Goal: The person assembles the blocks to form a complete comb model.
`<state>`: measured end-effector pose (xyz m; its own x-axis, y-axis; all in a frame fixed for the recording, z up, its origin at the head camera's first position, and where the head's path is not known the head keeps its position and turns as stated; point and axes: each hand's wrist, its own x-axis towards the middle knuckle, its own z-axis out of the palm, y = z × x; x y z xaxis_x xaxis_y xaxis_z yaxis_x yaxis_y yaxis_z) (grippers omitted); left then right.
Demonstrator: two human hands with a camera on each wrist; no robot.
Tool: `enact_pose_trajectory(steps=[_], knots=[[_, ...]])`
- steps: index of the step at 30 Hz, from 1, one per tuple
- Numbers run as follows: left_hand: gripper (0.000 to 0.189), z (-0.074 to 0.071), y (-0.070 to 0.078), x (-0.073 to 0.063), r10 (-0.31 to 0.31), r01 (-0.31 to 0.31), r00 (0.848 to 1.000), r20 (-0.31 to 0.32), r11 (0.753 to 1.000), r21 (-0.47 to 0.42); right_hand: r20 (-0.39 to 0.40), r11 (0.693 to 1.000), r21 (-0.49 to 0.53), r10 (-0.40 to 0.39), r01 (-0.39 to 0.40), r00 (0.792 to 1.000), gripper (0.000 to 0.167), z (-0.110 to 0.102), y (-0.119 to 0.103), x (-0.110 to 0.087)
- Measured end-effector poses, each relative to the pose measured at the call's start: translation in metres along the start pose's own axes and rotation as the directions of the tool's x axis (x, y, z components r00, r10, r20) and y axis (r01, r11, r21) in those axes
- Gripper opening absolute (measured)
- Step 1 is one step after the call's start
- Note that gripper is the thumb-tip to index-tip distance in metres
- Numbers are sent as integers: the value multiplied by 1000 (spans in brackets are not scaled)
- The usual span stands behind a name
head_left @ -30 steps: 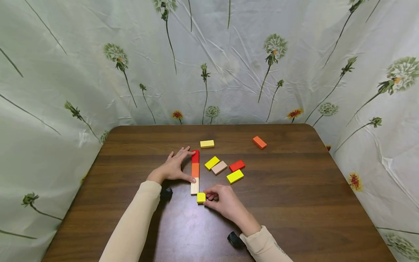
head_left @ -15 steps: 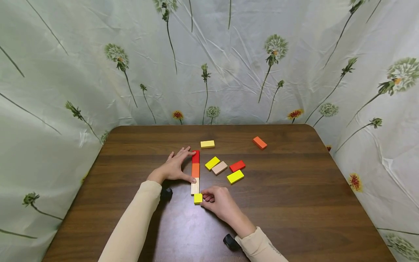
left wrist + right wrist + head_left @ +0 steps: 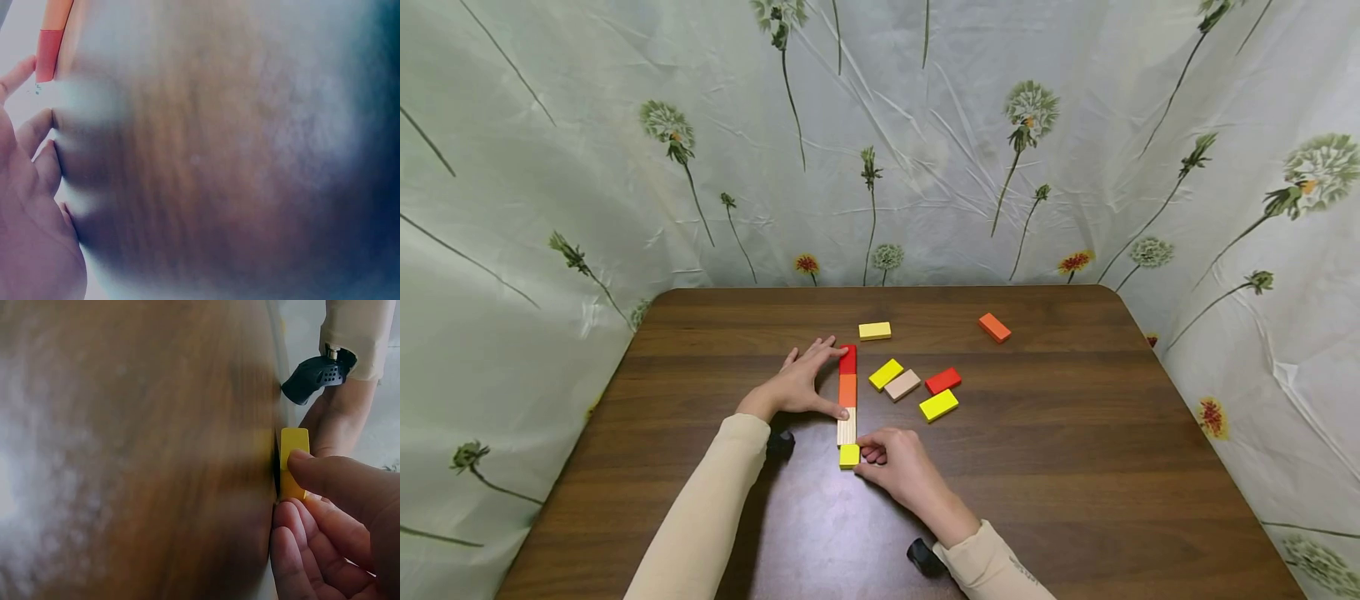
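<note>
In the head view a straight row lies on the table: a red block, an orange block and a pale striped wooden block. My left hand is spread along the row's left side. Its index fingertip touches the red block's far end, and its thumb rests at the wooden block. The left wrist view also shows a finger against the red block. At the near end, my right hand pinches a yellow block between thumb and fingers. That block meets the wooden block's near edge.
Right of the row lie a yellow block, a pinkish wooden block, a red block and another yellow block. Farther back are a pale yellow block and an orange block. A flowered curtain hangs behind the table.
My right hand has slid the yellow block left, from off to the side until it lines up with the row's near end. My left hand has stayed in place.
</note>
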<state>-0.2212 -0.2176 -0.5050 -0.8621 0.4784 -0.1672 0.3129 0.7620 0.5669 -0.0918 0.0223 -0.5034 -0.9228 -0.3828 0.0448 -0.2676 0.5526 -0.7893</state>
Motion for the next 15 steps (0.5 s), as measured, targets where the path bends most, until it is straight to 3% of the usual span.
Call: enact_pose_trajectory(steps=[15], knots=[[116,0,0,0,3,-3,1000,-10,1000,-1,-25,1000,-18,5,-5,1000,27,3,-1,1]])
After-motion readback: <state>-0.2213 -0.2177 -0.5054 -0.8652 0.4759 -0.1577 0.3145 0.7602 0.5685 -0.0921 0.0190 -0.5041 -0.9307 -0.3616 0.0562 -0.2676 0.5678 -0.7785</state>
